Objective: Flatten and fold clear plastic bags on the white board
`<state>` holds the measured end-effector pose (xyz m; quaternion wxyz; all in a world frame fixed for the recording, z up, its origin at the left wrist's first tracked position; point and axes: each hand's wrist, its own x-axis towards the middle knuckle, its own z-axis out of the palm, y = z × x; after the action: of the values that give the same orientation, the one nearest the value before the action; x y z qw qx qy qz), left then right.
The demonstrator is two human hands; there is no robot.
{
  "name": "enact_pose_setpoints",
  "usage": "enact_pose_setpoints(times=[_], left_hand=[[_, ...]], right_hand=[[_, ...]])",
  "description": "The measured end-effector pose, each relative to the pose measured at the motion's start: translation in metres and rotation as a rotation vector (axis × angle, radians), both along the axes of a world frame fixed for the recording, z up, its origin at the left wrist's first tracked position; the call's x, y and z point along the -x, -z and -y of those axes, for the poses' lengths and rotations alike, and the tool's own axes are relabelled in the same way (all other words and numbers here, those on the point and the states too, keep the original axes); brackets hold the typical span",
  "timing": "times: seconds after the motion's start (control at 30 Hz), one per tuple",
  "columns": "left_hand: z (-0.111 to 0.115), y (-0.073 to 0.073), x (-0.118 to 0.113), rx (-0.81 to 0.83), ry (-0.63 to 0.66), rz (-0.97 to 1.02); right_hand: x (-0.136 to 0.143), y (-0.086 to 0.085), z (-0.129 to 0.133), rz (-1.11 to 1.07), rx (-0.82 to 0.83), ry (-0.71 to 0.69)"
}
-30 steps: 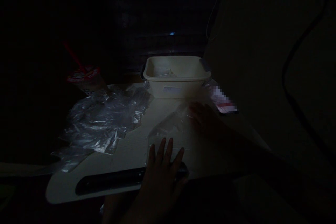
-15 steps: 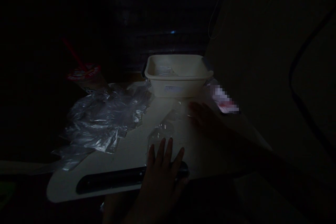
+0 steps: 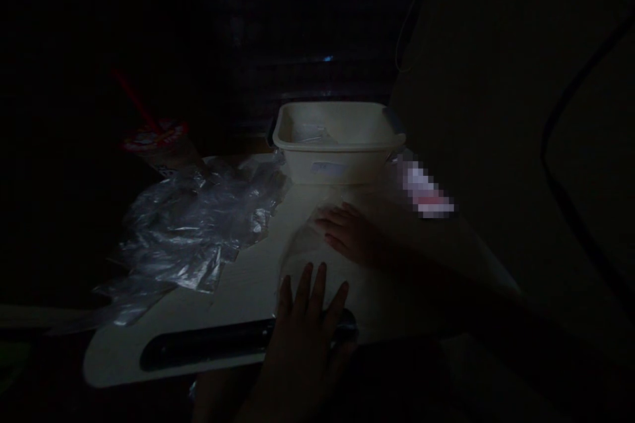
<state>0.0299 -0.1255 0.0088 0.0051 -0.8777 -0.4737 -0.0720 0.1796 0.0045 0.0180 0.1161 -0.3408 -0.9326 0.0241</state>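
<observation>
My left hand (image 3: 303,330) lies flat near the front edge of a small pale table (image 3: 243,294), its fingers spread over the near end of a thin clear plastic bag (image 3: 297,248). Part of the black strip (image 3: 206,340) along the table's front edge passes under this hand. Farther up the same bag, my right hand (image 3: 351,232) rests palm down with fingers stretched out to the left. Both hands press on the bag without gripping it. The dim light hides the bag's right side.
A heap of crumpled clear plastic bags (image 3: 173,238) covers the table's left side. Behind it stands a cup (image 3: 171,152) with a red lid and straw. A cream plastic bin (image 3: 342,165) sits at the back, with clear plastic inside. A blurred-out item (image 3: 429,192) lies at the right.
My right hand has moved left and slightly nearer across the bag, which looks flatter with fewer shiny wrinkles. My left hand has stayed in place.
</observation>
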Motion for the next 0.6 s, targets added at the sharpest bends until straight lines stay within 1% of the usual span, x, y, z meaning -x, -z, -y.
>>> enact_pose_setpoints(times=[0.1,0.17,0.2,0.3,0.37,0.43,0.53,0.6], left_hand=[[0.001,0.000,0.000,-0.030,-0.015,-0.010],[0.001,0.000,-0.001,-0.055,-0.014,-0.015],[0.002,0.000,-0.001,-0.064,-0.020,-0.016],[0.002,0.001,-0.002,-0.075,-0.049,-0.017],[0.003,0.003,-0.004,-0.096,-0.063,-0.017],[0.004,0.007,-0.007,-0.132,-0.057,-0.017],[0.010,0.016,-0.016,-0.167,-0.049,-0.012],[0.016,0.022,-0.024,-0.183,-0.096,0.001]], right_hand=[[0.000,-0.002,-0.015,-0.029,-0.059,0.185],[-0.003,-0.003,-0.016,-0.100,-0.079,0.244],[-0.005,-0.002,-0.014,-0.143,-0.078,0.247],[-0.011,0.002,0.001,-0.241,-0.039,0.197],[-0.011,0.004,0.011,-0.245,-0.005,0.120],[-0.005,0.003,0.016,-0.219,0.022,0.035],[0.012,-0.001,0.008,-0.152,0.041,-0.024],[0.024,-0.003,-0.003,-0.106,0.039,-0.025]])
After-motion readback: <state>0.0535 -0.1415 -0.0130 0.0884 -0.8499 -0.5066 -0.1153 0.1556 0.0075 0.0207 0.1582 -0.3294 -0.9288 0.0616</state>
